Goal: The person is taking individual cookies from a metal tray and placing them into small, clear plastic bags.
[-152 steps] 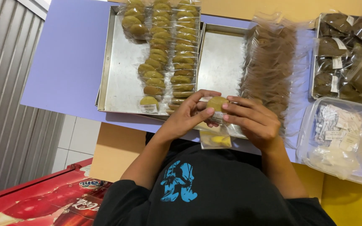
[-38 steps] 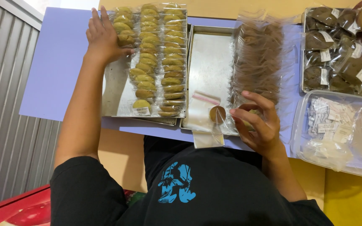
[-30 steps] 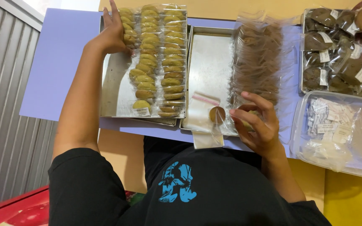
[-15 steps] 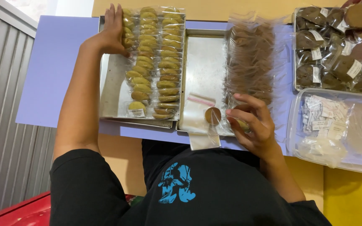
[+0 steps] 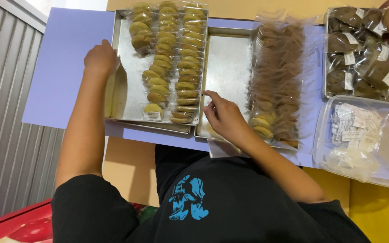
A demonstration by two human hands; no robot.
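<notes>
1. Lavender tabletop [image 5: 64, 67] bears two steel trays side by side.
2. Left hand [image 5: 100, 57], curled, grips the left steel tray's rim [image 5: 113, 85] beside bagged golden cookies [image 5: 176, 63].
3. Right hand [image 5: 223, 118], fingers loosely spread, rests in the middle steel tray [image 5: 226, 58].
4. A tug there could likely scatter the cookie rows.

trays [image 5: 127, 90]: brushed metal | cookie bags [image 5: 278, 67]: glossy clear plastic | tabletop [image 5: 64, 67]: matt lilac

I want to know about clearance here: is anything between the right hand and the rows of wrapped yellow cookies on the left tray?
Nothing visible blocks it. The right hand hovers over the bare metal of the middle tray, fingertips right beside the wrapped yellow cookies. Only the low tray rims lie between them. The left hand rests at the left tray's far edge.
</notes>
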